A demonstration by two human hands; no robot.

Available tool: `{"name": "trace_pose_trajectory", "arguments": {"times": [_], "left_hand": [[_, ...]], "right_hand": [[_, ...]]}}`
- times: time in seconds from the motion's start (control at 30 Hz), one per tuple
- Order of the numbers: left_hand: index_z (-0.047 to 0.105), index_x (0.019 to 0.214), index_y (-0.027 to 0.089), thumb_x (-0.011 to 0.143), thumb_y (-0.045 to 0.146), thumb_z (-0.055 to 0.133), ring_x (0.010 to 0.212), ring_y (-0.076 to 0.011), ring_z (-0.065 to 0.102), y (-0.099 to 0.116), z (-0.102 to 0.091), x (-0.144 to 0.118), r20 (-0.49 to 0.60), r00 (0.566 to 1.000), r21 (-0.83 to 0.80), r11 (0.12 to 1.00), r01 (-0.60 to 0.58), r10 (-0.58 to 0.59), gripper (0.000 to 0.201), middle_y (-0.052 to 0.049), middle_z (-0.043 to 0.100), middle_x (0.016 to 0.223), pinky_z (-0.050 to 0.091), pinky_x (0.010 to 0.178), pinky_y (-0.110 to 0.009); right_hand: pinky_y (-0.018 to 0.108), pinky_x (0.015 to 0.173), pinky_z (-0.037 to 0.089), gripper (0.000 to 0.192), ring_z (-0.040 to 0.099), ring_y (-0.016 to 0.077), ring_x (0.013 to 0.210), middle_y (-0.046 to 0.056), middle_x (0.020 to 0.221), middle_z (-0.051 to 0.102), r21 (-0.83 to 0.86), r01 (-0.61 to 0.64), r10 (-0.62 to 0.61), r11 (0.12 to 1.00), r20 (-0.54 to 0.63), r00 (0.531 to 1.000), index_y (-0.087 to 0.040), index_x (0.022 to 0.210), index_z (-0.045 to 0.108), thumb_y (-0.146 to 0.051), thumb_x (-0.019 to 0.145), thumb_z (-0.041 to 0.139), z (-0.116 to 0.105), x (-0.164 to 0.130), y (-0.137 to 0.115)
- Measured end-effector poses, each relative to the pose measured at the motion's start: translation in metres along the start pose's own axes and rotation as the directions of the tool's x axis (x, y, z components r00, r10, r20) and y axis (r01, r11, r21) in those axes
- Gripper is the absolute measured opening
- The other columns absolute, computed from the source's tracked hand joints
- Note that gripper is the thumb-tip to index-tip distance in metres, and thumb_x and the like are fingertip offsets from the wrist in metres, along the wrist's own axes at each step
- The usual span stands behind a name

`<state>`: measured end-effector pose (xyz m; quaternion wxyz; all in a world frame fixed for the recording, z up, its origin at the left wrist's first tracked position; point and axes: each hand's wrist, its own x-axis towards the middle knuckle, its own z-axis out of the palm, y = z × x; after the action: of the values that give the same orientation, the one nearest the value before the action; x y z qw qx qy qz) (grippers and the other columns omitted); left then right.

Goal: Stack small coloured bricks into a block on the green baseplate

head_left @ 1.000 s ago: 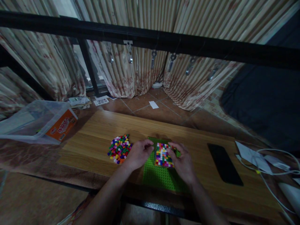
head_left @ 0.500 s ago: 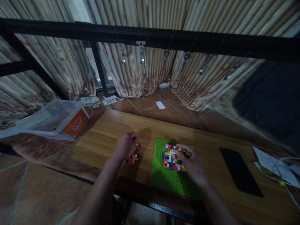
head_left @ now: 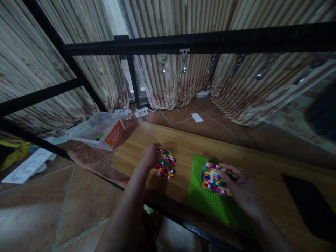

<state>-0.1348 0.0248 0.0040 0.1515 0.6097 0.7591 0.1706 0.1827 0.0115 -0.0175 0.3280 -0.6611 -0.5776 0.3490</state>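
My left hand is at the upper left edge of a loose pile of small coloured toy bricks on the wooden table. Its fingers are curled together at the tips; whatever they pinch is too small to make out. On a green studded baseplate sits a block built of many coloured bricks. My right hand grips this block from the right, thumb on top and fingers over its far side. Part of the block's right end is hidden under the hand.
A dark flat panel lies on the wooden table at the right. Beyond the table's left end stands a clear plastic box with an orange label. A black metal bar with hooks crosses above the far side.
The view has turned left, so everything appears further right. My left hand has shifted off the brick pile toward its left, uncovering more bricks. My right hand stays on the block.
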Motion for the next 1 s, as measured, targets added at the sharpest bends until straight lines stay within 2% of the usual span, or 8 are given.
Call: {"name": "trace_pose_trajectory", "arguments": {"times": [0.1,0.2,0.33,0.43,0.67,0.83,1.0], "left_hand": [[0.070,0.098,0.017,0.081,0.018,0.054,0.095,-0.0226,0.063,0.008,0.009,0.005,-0.031,0.992,0.087,0.989,-0.122,0.125,0.023,-0.010,0.071,0.096,0.043,0.089,-0.032],[0.067,0.103,0.017,0.086,0.026,0.054,0.105,-0.0240,0.059,0.019,0.017,0.008,-0.019,0.975,0.100,0.971,-0.218,0.221,0.024,-0.011,0.069,0.103,0.039,0.099,-0.037],[0.062,0.115,0.015,0.087,0.045,0.054,0.113,-0.0288,0.053,0.032,0.030,0.000,-0.020,0.987,0.143,0.978,-0.153,0.157,0.042,-0.015,0.062,0.118,0.040,0.098,-0.041],[0.059,0.117,0.013,0.086,0.048,0.055,0.113,-0.0316,0.051,0.041,0.039,-0.009,-0.021,0.991,0.238,0.964,-0.123,0.131,0.047,-0.016,0.058,0.120,0.041,0.094,-0.043],[0.062,0.107,0.013,0.089,0.021,0.048,0.104,-0.0276,0.056,0.055,0.047,-0.017,0.046,0.980,0.287,0.937,-0.200,0.195,0.024,-0.014,0.061,0.112,0.044,0.088,-0.039],[0.065,0.101,0.012,0.088,0.009,0.042,0.100,-0.0256,0.059,0.060,0.051,-0.020,0.089,0.957,0.277,0.916,-0.289,0.275,0.027,-0.015,0.063,0.107,0.044,0.089,-0.040],[0.066,0.100,0.011,0.084,0.003,0.043,0.098,-0.0242,0.061,0.058,0.050,-0.017,0.087,0.949,0.222,0.923,-0.314,0.302,0.029,-0.015,0.065,0.106,0.046,0.089,-0.038]], "right_hand": [[0.033,0.065,0.053,0.051,0.070,0.0234,0.075,0.007,0.093,0.075,-0.002,-0.009,0.009,1.000,0.004,1.000,-0.022,0.104,0.073,-0.059,0.070,0.066,0.000,0.001,0.003],[0.033,0.062,0.053,0.053,0.070,0.0230,0.072,0.006,0.092,0.075,0.022,-0.019,0.019,1.000,0.020,1.000,-0.022,0.108,0.071,-0.060,0.072,0.065,0.000,0.000,0.003],[0.032,0.061,0.053,0.053,0.069,0.0222,0.068,0.007,0.091,0.075,-0.005,-0.016,0.016,1.000,0.030,0.999,-0.021,0.108,0.071,-0.061,0.073,0.063,-0.002,-0.002,-0.002],[0.033,0.062,0.053,0.054,0.070,0.0231,0.070,0.007,0.092,0.075,-0.028,0.000,0.001,1.000,0.027,1.000,-0.021,0.106,0.071,-0.062,0.073,0.062,-0.003,-0.002,-0.005],[0.032,0.065,0.052,0.052,0.069,0.0217,0.072,0.005,0.092,0.075,-0.056,0.013,-0.011,0.998,0.052,0.999,-0.023,0.111,0.069,-0.060,0.076,0.060,-0.004,-0.001,-0.001],[0.033,0.061,0.051,0.055,0.068,0.0213,0.065,0.006,0.094,0.075,-0.046,-0.010,0.013,0.999,0.062,0.998,-0.023,0.112,0.068,-0.062,0.074,0.061,-0.004,-0.002,-0.001],[0.034,0.070,0.052,0.050,0.068,0.0232,0.079,0.007,0.100,0.074,-0.103,0.081,-0.078,0.991,0.029,0.997,-0.023,0.105,0.071,-0.062,0.077,0.057,-0.005,-0.003,-0.005]]}}
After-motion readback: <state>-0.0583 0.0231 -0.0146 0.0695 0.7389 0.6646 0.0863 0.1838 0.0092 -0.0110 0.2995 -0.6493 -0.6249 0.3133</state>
